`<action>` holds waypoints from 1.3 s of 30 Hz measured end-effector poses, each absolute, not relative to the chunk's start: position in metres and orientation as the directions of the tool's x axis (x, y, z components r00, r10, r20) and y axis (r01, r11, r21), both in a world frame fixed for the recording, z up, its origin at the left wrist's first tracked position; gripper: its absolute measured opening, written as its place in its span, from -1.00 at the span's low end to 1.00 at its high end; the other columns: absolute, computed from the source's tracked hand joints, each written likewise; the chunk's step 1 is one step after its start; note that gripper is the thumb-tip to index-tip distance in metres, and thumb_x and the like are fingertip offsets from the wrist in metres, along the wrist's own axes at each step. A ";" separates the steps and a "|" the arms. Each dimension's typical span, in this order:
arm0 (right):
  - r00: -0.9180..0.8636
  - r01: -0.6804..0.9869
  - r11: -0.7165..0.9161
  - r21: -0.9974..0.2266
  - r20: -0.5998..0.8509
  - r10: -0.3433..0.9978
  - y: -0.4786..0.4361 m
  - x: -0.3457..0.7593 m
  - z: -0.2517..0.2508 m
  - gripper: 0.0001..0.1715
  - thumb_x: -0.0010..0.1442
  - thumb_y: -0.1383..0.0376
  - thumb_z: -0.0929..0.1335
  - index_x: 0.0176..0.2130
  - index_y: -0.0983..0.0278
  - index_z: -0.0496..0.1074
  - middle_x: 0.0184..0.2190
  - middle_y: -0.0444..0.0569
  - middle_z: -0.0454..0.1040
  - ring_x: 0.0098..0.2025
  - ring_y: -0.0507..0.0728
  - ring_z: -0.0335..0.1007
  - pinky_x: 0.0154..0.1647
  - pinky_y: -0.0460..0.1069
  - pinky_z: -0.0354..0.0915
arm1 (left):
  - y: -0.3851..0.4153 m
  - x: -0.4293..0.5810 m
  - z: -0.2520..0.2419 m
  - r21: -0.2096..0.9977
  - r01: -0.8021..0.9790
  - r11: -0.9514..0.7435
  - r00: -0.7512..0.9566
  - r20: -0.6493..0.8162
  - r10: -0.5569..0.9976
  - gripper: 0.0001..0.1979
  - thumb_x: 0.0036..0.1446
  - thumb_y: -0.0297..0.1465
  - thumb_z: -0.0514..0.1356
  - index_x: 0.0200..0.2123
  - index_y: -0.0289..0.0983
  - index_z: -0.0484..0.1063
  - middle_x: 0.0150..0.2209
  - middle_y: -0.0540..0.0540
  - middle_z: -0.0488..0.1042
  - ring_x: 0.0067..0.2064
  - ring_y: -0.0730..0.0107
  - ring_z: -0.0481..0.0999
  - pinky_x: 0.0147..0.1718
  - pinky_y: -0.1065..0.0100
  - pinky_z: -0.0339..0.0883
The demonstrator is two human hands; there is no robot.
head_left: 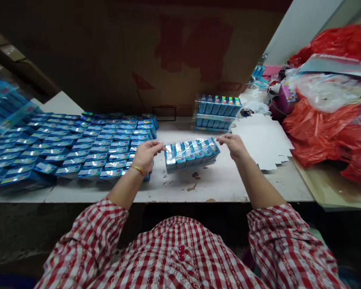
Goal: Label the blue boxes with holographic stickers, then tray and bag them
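A clear-wrapped pack of small blue boxes is held between my two hands, slightly tilted over the white table. My left hand pinches the wrap at the pack's left end, its fingers closed. At the right end, my right hand has its fingertips pressed together on the wrap's corner. Rows of small blue boxes cover the table to the left of the pack. Behind it, a wrapped stack of blue boxes stands near the carton.
A large brown carton rises behind the table. White card sheets lie to the right. Red plastic bags and clear wrap are heaped at the far right. More wrapped blue packs are at the far left.
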State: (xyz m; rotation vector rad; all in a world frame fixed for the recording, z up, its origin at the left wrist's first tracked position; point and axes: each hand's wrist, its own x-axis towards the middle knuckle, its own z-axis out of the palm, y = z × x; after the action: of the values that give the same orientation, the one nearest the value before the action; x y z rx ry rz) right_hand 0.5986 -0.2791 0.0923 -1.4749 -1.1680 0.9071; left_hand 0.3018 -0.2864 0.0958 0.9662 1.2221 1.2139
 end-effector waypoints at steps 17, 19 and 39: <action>0.614 0.332 0.095 -0.938 0.292 0.733 -0.083 0.736 0.222 -0.89 0.06 0.38 0.41 -0.42 0.33 0.37 -0.67 -0.20 0.30 -0.54 -0.02 0.23 -0.40 0.00 0.27 | -0.031 0.474 0.226 0.999 -0.046 -0.021 -0.001 0.021 1.000 -0.85 0.14 -0.59 0.11 -0.44 -0.27 0.30 -0.52 0.07 0.34 -0.48 0.60 0.16 -0.44 0.41 0.04; 0.603 0.348 0.064 -0.935 0.275 0.749 -0.068 0.746 0.213 -0.87 0.12 0.39 0.36 -0.32 0.46 0.39 -0.55 -0.09 0.42 -0.50 -0.04 0.27 -0.37 0.01 0.28 | -0.014 0.484 0.218 0.999 -0.002 -0.034 0.002 0.034 0.999 -0.85 0.14 -0.58 0.11 -0.44 -0.27 0.29 -0.51 0.06 0.35 -0.48 0.59 0.17 -0.45 0.40 0.03; 0.118 0.972 -0.144 0.184 0.143 0.983 -0.333 0.707 0.008 -0.56 0.17 0.45 0.17 0.02 0.42 0.37 -0.10 0.28 0.45 -0.14 0.28 0.39 -0.22 0.10 0.31 | -0.279 0.379 0.069 0.981 0.171 -0.093 0.378 0.022 0.925 -0.70 -0.02 -0.25 0.25 -0.22 -0.28 0.49 -0.26 -0.14 0.54 -0.32 0.39 0.48 -0.27 0.32 0.37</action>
State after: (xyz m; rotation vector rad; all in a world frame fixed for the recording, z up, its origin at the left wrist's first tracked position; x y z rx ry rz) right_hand 0.7071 -0.3334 0.0078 -2.3820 -2.0837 -0.3676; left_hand 0.3786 -0.2790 0.0688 1.5456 1.0177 0.8648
